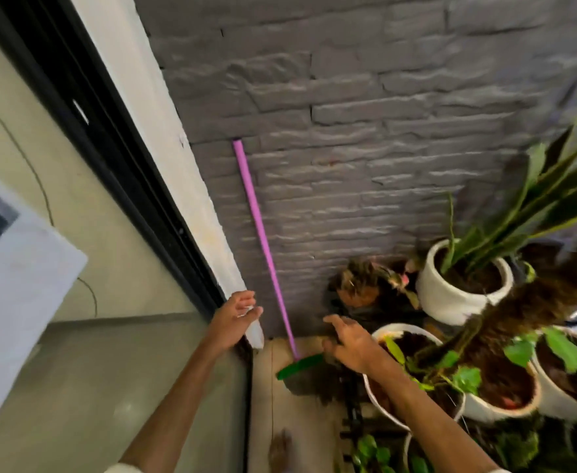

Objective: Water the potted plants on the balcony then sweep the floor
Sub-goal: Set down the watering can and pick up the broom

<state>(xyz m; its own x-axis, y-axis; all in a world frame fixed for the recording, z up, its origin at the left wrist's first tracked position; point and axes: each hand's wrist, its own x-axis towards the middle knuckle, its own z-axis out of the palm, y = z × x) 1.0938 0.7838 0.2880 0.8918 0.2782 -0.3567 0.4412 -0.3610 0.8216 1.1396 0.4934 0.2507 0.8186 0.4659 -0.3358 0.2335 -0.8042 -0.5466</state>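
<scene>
Purple broom handle (261,233) leans untouched between both outstretched arms; left hand (234,315) and right hand (350,341) spread, empty

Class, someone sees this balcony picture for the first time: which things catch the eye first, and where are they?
A broom with a bright purple handle leans against the grey brick wall at centre. White pots of green plants crowd the right side. Below, the left hand and right hand reach, open, toward the broom.
</scene>
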